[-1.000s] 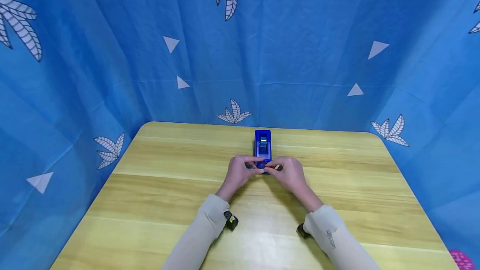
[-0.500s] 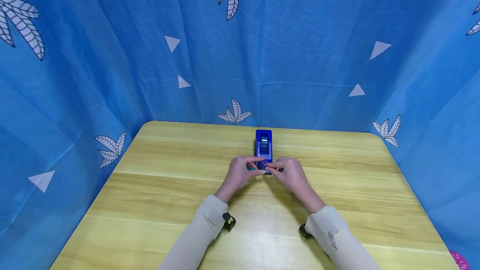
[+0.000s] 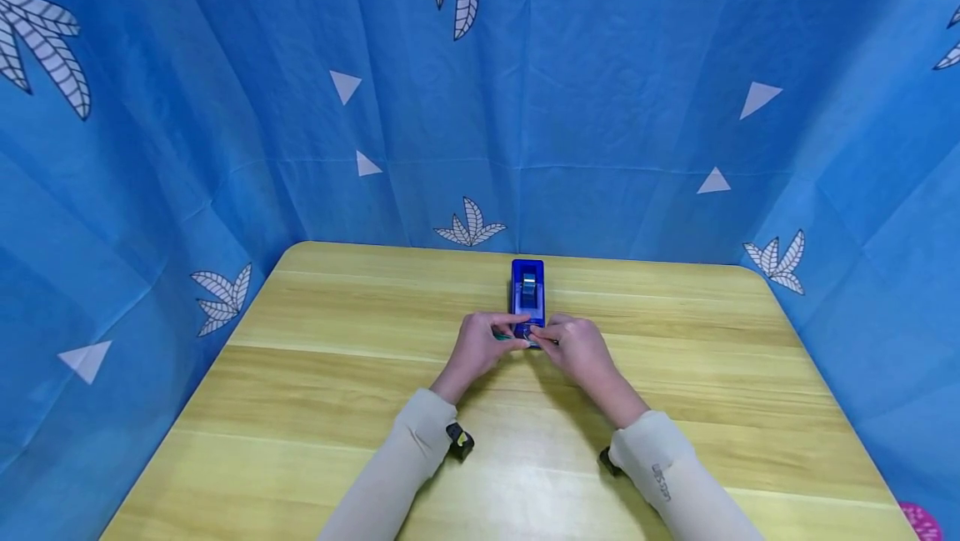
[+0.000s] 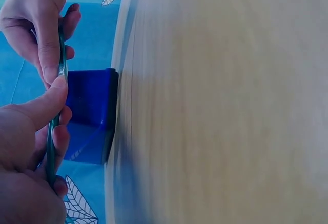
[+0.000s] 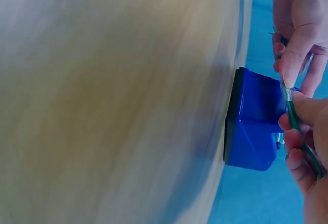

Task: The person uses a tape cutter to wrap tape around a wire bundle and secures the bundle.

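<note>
A thin green cable-like length [image 4: 50,152] runs between both hands, with a pale, clear-looking band [image 5: 287,92], like tape, at its middle. My left hand [image 3: 480,345] pinches one side of it between thumb and fingers. The right hand [image 3: 583,349] pinches the other side, its fingertips meeting the left ones at the band. Part of the length is hidden inside the fingers. Just behind the fingertips a blue tape dispenser [image 3: 528,291] stands on the table, a roll in its top. Its front end is overlapped by the hands in the head view.
The wooden table [image 3: 360,408] ends at a blue curtain [image 3: 615,107] with leaf prints along the back and sides. A small black wrist camera [image 3: 460,442] sits at the left cuff, another [image 3: 609,462] at the right. Something pink [image 3: 921,520] shows at the lower right corner.
The right hand has turned slightly, its fingers shifting at the band; a small dark and yellowish bit seen beside them half a second ago is hidden. The left hand and dispenser stay put.
</note>
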`<state>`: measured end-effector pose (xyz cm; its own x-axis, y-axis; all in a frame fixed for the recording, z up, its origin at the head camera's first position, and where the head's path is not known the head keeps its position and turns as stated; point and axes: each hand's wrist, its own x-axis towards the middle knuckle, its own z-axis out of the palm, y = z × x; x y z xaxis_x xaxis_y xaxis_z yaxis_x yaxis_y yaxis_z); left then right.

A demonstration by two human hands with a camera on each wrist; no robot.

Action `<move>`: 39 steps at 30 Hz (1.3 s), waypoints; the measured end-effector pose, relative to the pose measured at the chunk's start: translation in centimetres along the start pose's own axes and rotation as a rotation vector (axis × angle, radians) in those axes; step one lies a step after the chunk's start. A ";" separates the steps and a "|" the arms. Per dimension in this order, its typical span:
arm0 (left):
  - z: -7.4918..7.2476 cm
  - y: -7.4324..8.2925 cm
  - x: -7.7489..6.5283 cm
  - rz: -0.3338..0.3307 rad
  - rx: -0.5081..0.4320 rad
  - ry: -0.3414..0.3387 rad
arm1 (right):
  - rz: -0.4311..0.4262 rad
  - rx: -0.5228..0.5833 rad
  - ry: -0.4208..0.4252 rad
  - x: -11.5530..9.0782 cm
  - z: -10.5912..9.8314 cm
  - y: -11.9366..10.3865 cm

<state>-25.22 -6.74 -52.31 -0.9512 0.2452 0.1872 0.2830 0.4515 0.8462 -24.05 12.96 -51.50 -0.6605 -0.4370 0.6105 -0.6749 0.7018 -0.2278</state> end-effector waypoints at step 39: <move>0.4 -0.5 0.2 0.018 -0.020 0.036 | -0.053 0.102 -0.026 0.0 0.2 0.8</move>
<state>-25.47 -6.60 -52.94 -0.9501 0.2214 0.2199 0.2975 0.4297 0.8526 -24.69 13.44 -51.78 -0.6305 -0.4876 0.6040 -0.7382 0.6171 -0.2724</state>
